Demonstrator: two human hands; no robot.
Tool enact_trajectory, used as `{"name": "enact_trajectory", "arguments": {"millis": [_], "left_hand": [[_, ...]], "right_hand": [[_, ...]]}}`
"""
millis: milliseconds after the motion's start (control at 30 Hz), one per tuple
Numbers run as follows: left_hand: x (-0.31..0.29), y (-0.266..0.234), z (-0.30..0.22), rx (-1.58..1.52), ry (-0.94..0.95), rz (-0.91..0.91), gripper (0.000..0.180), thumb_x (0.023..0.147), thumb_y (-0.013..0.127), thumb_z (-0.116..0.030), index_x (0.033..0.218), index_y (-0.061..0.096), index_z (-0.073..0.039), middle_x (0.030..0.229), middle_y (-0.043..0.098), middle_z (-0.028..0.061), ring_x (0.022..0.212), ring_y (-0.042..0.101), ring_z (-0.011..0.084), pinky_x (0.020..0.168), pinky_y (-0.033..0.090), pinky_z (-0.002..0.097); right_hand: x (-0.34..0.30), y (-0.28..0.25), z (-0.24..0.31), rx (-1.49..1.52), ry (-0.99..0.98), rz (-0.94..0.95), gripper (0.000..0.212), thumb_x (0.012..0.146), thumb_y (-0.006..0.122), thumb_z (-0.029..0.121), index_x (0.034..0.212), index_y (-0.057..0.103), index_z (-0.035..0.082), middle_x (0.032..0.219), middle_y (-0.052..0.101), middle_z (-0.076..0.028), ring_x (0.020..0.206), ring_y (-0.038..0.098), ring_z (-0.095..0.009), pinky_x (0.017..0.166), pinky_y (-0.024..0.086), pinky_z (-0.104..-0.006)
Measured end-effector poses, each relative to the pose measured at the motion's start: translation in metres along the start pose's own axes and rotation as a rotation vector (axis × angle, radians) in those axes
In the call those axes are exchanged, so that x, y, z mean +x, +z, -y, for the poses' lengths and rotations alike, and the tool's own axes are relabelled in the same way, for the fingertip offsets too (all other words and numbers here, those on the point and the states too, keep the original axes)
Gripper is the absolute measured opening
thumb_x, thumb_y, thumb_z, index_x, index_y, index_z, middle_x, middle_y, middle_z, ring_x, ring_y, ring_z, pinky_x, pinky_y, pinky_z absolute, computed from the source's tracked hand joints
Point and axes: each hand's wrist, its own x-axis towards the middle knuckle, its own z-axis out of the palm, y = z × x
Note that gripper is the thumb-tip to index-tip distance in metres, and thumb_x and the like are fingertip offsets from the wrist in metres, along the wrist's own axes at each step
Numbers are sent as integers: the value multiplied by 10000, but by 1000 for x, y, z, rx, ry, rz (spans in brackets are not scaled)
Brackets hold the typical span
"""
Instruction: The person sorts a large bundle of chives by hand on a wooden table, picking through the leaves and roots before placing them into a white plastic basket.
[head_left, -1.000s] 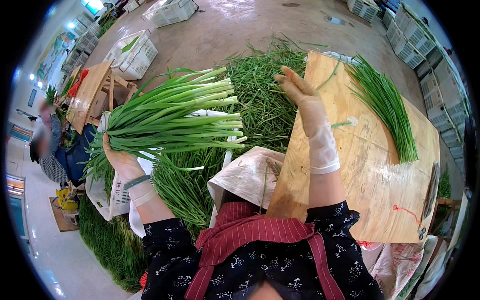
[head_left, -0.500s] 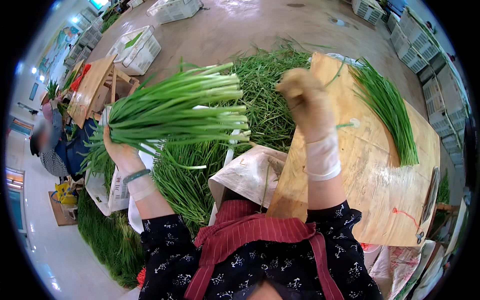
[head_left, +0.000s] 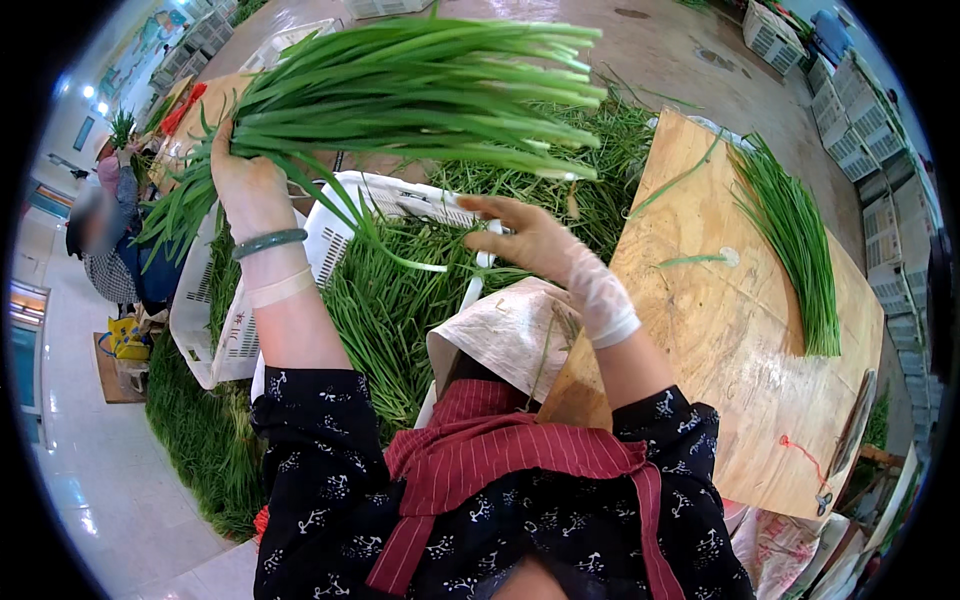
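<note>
"why hold the green bunch (head_left: 420,95), upper left of centre, by its leafy end?"
"probably so the pale ends jut free; the left hand (head_left: 248,188) has fingers clamped on it."
"and the right hand (head_left: 535,240)?"
"mid-frame, fingers apart, beside one drooping stalk (head_left: 425,266)."

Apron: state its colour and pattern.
The apron is dark red with thin pale stripes; head view shows it.

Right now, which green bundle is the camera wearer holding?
The raised bundle in the left hand, pale ends pointing right; another bundle lies on the wooden board.
</note>
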Motion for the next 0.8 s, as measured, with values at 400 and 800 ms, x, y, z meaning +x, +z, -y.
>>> {"name": "enact_trajectory", "arguments": {"millis": [400, 800], "left_hand": [[-5, 54, -55, 145, 23, 16, 482, 766, 570, 96, 1211, 391, 48, 1083, 573, 190, 953, 582, 221, 802, 496, 282], [15, 38, -19, -269, -113, 40, 411, 819, 472, 90, 1213, 370, 39, 1177, 512, 209, 1036, 546, 260, 852, 490, 365]], "right_hand": [[-50, -42, -26, 312, 232, -416, 264, 807, 614, 212, 949, 652, -8, 805, 662, -65, 654, 589, -87, 591, 468, -203], [-76, -75, -6, 1004, -113, -454, 259, 912, 507, 218, 983, 588, -17, 593, 503, 11, 487, 430, -77, 687, 495, -209]]}}
